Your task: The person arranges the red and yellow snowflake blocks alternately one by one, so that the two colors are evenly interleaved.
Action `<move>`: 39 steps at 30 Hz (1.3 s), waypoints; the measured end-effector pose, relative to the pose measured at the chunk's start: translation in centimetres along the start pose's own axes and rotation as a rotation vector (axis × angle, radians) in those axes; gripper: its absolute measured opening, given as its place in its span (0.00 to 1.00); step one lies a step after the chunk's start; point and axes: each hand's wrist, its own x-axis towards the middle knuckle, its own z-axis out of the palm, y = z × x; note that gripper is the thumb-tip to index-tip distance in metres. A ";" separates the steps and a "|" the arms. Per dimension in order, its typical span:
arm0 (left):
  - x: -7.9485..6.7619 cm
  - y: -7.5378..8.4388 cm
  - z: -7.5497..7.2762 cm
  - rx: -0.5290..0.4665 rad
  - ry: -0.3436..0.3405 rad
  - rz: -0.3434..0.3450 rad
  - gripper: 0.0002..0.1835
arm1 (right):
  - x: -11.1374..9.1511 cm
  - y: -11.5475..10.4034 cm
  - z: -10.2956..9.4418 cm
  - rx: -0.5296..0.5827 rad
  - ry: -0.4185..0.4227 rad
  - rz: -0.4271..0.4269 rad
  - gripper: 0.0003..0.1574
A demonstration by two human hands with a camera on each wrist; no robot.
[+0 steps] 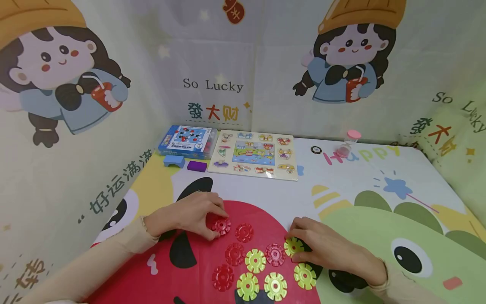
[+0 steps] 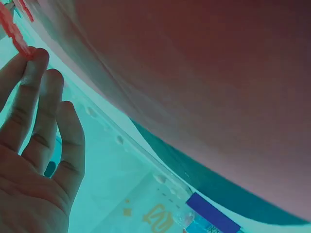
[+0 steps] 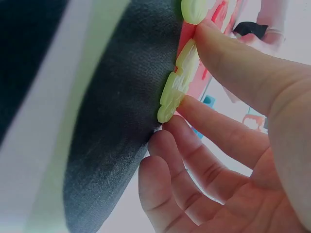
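In the head view my left hand (image 1: 195, 213) pinches a red notched interlocking disc (image 1: 222, 226) between thumb and fingers. Its fingertips (image 2: 40, 56) meet the edge of this red disc in the left wrist view, the other fingers spread loosely. My right hand (image 1: 322, 245) holds a yellow-green interlocking disc (image 1: 291, 246) by its rim, thumb on the near side and forefinger opposite. Seen edge-on in the right wrist view, that disc (image 3: 177, 82) is close to the tabletop. Between the hands lie several more red discs (image 1: 235, 254) and several yellow-green discs (image 1: 255, 260), flat on the printed cloth.
Toward the back left stand a boxed set (image 1: 187, 139), a blue arch block (image 1: 174, 161), a purple block (image 1: 197, 166) and a wooden picture puzzle board (image 1: 254, 154). A pink-capped sand timer (image 1: 348, 143) and a small black round piece (image 1: 316, 150) are at the back.
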 end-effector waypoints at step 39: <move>1.1 -9.6 -2.0 -0.167 -0.063 -0.297 0.27 | 1.0 0.3 -0.5 0.045 0.041 -0.066 0.20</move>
